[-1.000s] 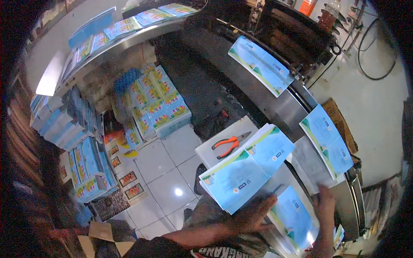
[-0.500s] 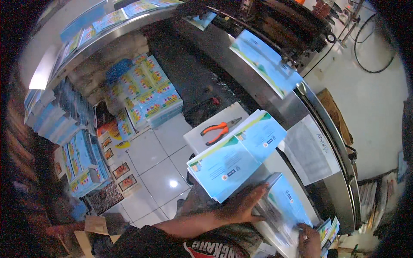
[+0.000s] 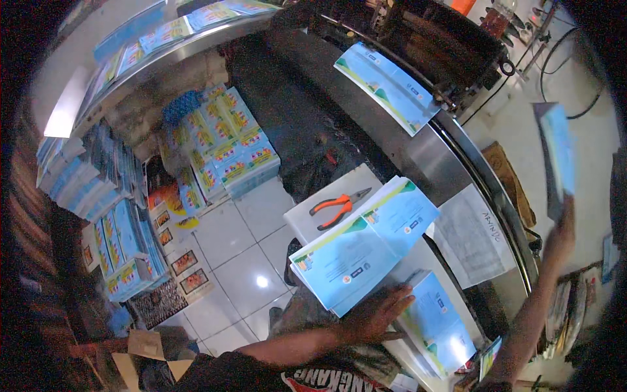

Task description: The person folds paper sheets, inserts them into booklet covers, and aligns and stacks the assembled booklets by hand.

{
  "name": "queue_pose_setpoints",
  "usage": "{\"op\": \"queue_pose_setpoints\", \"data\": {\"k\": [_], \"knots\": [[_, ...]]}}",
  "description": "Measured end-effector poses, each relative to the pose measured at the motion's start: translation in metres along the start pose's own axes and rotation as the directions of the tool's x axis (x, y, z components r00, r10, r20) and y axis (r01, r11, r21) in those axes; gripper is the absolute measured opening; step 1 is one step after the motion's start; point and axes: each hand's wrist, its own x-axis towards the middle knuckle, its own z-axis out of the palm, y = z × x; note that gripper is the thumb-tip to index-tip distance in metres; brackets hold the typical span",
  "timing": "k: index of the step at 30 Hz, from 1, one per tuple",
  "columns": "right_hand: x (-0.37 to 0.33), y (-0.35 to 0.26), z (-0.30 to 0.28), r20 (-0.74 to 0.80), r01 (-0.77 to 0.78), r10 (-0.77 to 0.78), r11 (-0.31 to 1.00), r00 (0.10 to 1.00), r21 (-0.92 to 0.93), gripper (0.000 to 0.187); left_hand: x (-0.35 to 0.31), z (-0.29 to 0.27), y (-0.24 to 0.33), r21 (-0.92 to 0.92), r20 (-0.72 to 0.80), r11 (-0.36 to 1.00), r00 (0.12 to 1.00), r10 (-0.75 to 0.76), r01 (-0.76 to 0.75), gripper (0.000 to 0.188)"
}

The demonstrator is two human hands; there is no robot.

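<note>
My left hand [image 3: 382,312] lies with fingers stretched out along the upper left edge of a stack of light-blue printed booklets [image 3: 434,317] in front of me. At the far right, my right hand [image 3: 563,215] is raised and closed on the lower end of a thin blue booklet [image 3: 559,147], which stands upright and is blurred by motion. Beyond my left hand is a pile of wider blue booklets [image 3: 346,258] with green and yellow corners. Orange-and-black pliers [image 3: 341,208] rest on a white surface beside that pile.
A blue printed sheet [image 3: 388,85] lies on the metal machine ledge [image 3: 431,147], under dark machinery. A grey paper [image 3: 473,238] with handwriting is on the ledge's nearer part. Booklet stacks [image 3: 228,144] stand on the tiled floor; more stacks [image 3: 98,173] and an open cardboard box [image 3: 147,346] are left.
My right hand has swung from the near booklet stack up to the far right, now with a booklet in it. My left hand has stayed at the stack. The view has shifted slightly.
</note>
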Motion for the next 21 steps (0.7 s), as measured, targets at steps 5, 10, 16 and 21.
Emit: {"op": "queue_pose_setpoints", "data": {"k": [5,10,16,21], "knots": [[-0.066,-0.054,0.067,0.425,0.060,-0.039,0.998,0.905,-0.035,0.047,0.007,-0.010,0.002,-0.049,0.044,0.999,0.999,0.001,0.002,0.081],[-0.142,-0.098,0.018,0.556,0.146,-0.199,0.979,0.807,0.139,0.035,-0.002,0.011,-0.011,-0.044,-0.111,0.998,0.993,0.041,-0.046,0.081],[-0.203,-0.163,-0.132,0.749,-0.017,-0.118,0.985,0.652,0.170,0.033,0.003,-0.006,0.014,0.026,-0.063,1.000,0.998,-0.007,0.009,0.088],[-0.235,-0.153,-0.149,0.856,-0.053,-0.108,0.986,0.505,0.155,0.056,0.005,-0.002,0.013,-0.011,-0.133,1.000,0.991,-0.016,0.015,0.091]]}}
